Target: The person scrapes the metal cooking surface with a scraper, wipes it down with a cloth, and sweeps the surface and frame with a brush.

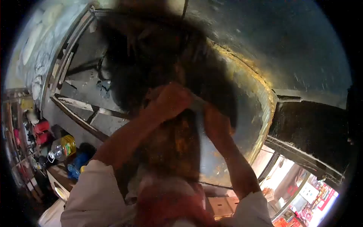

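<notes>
My left hand (173, 99) is closed, its fingers curled at the middle of the view in front of a dark, blackened area. Close beside it on the right, my right hand (218, 122) also looks closed, though shadow and blur hide most of its fingers. A small pale-grey piece (197, 103) shows between the two hands; its kind cannot be made out. Behind them stretches a grey metal sheet (245, 125) with a rough, yellowish-brown edge. A deep shadow covers much of the surface around both hands.
To the left runs a pale-edged frame (77, 104) with crossing bars. Lower left are a plastic bottle of yellow liquid (63, 148), red items (41, 132) and a blue item (77, 164). A cardboard box (221, 206) sits low, near a bright opening at lower right.
</notes>
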{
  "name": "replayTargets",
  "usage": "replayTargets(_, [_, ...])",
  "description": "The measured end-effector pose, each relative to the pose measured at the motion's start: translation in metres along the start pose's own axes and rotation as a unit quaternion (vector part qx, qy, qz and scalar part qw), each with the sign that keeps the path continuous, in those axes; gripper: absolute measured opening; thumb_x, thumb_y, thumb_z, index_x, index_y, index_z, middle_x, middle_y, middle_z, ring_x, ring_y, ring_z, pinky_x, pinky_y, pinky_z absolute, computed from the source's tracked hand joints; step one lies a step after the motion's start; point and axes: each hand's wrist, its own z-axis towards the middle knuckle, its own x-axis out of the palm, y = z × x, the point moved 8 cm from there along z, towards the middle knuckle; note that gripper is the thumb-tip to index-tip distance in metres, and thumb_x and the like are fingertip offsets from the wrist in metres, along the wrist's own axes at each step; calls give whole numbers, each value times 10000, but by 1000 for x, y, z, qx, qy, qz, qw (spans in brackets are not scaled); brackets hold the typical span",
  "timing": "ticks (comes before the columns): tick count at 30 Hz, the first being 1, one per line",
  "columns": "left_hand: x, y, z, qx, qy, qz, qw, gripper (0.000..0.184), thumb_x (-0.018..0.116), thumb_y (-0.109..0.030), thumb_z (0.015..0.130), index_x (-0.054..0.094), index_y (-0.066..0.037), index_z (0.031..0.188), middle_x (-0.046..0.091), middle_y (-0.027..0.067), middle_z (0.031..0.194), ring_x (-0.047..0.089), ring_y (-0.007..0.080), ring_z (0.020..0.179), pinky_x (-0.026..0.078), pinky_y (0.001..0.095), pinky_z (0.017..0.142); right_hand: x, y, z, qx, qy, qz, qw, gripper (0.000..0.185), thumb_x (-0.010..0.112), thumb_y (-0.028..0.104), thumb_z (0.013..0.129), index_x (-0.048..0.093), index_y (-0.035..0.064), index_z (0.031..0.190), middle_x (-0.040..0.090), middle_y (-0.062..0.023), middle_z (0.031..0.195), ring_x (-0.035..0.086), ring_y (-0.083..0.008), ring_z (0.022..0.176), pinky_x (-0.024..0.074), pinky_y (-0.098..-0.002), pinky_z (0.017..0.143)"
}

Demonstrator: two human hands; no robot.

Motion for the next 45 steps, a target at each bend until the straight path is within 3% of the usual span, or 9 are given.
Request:
replayTargets(2, [-3, 31, 40, -85, 56, -110, 989, 226, 536, -163, 866, 628, -143, 1071, 638, 80, 986, 600, 255, 951, 487, 412, 859, 3, -18, 32, -50, -24, -57, 997, 361, 496, 136, 855, 530, 9, 1190, 527, -274, 1212, 525, -398, 1124, 441, -470, 933])
replayTargets(6, [29, 54, 97, -89, 186, -178, 962, 249, 560, -142, 830, 623, -124, 1070, 629, 108, 990, 607, 280, 904, 492, 434, 842, -16, -40, 83, -19, 66, 2, 998, 364, 521, 135, 835, 539, 0, 1173, 601, -260, 1106, 612, -426, 951, 506, -478, 820])
replayTargets(12, [-35, 25, 61, -44, -157, -92, 982, 173, 577, -192, 732, 687, -72, 788, 685, 121, 786, 679, 285, 755, 554, 426, 668, 11, -46, 45, -57, -160, -44, 984, 295, 538, 70, 798, 565, -2, 1083, 636, -248, 979, 641, -390, 824, 521, -496, 698])
replayTargets(19, [20, 2, 58, -130, 250, -324, 903, 191, 590, -173, 779, 667, -68, 919, 644, 118, 959, 562, 303, 1044, 448, 493, 888, -1, -59, 25, 13, -74, 96, 993, 372, 481, 100, 891, 523, 51, 1257, 651, -186, 1019, 641, -366, 847, 519, -485, 738])
replayTargets(22, [-28, -69, -20, -112, 25, -156, 981, 225, 628, -204, 762, 672, -70, 937, 641, 123, 974, 555, 329, 1041, 446, 477, 905, 12, -36, -82, -108, -262, 8, 959, 348, 511, 109, 889, 556, 26, 1224, 662, -177, 1031, 666, -335, 809, 539, -474, 658])
replayTargets(24, [-44, -74, -39, -156, -62, -130, 977, 267, 647, -184, 739, 668, -67, 978, 646, 135, 950, 579, 349, 992, 462, 477, 886, 29, -29, -71, -23, -30, -79, 996, 307, 560, 106, 858, 601, 29, 1152, 681, -152, 973, 682, -294, 712, 548, -411, 563])
replayTargets(31, [-10, 25, 21, -186, 171, -129, 959, 125, 603, -193, 701, 675, -105, 751, 644, 109, 893, 623, 278, 868, 500, 400, 770, 9, -14, 29, -71, -62, 3, 996, 192, 559, 113, 833, 614, 62, 1010, 673, -166, 841, 675, -307, 718, 551, -444, 635])
replayTargets(35, [-60, -73, -42, -94, -75, -122, 985, 140, 596, -209, 703, 678, -109, 758, 631, 99, 844, 614, 248, 822, 499, 393, 756, 16, -16, -68, -7, -11, 58, 998, 248, 528, 117, 852, 607, 46, 1076, 666, -185, 918, 677, -305, 802, 550, -460, 640])
replayTargets(45, [-46, -24, -12, -160, 109, -182, 964, 280, 648, -139, 755, 628, -67, 1024, 634, 139, 979, 610, 306, 935, 503, 453, 741, -13, -9, -25, -77, -76, 41, 993, 197, 579, 106, 783, 633, 57, 965, 669, -137, 959, 680, -265, 703, 548, -416, 567])
